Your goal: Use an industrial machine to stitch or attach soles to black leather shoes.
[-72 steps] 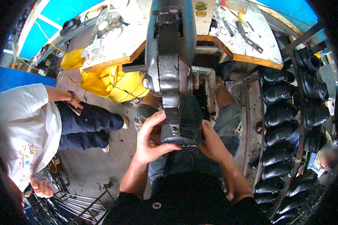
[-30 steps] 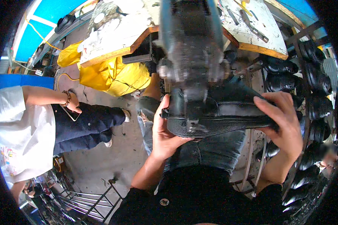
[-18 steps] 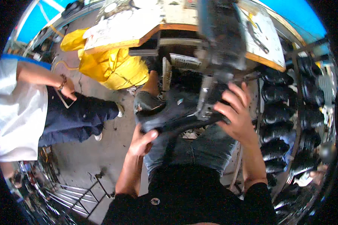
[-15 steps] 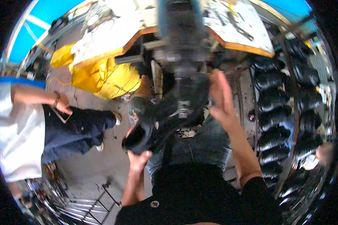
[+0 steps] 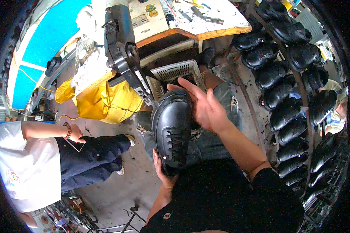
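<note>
A black leather lace-up shoe is held over my lap, toe away from me and laces facing up to the right. My left hand grips it at the heel end, the fingers partly hidden beneath. Beside the toe, my right hand is open, fingers stretched out and palm turned toward the shoe; whether it touches the leather I cannot tell. A dark metal machine arm slants down from the workbench, its narrow tip close to the shoe's left side near the toe.
The white-topped workbench carries a metal tool. Under it stands a grey plastic crate; a yellow sack lies left. Racks of black shoes line my right. Another person stands at left, holding a phone.
The shoe has swung from lying slantwise under the machine to pointing away from me, apart from the machine's middle. My left hand moved right with it; my view has shifted too.
</note>
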The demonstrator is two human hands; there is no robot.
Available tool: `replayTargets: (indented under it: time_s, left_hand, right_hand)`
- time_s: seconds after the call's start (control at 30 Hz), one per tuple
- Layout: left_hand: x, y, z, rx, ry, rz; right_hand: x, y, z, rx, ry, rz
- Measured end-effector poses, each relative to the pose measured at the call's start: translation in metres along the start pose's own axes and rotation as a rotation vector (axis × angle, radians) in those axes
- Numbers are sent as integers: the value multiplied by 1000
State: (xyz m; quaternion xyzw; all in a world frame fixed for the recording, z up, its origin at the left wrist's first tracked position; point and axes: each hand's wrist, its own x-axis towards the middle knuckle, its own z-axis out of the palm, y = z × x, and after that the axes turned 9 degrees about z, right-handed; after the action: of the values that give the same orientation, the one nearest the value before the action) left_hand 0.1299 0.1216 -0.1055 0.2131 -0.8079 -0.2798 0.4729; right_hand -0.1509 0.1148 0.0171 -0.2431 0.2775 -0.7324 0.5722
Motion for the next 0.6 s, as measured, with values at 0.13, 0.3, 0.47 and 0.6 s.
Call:
replayTargets:
  time_s: [0.13, 0.3, 0.47, 0.6]
  left_hand:
    - [-6, 10, -18, 26, -44, 11]
    - [-27, 12, -35, -74, -57, -139]
    - [-35, 26, -49, 51, -126, -149]
    - [-41, 33, -47, -32, -88, -262]
  right_hand:
    - [-9, 3, 13, 17, -26, 2]
    - [-16, 7, 20, 27, -102, -30]
    - [-26, 5, 32, -26, -152, -23]
    - [-43, 2, 38, -35, -128, 3]
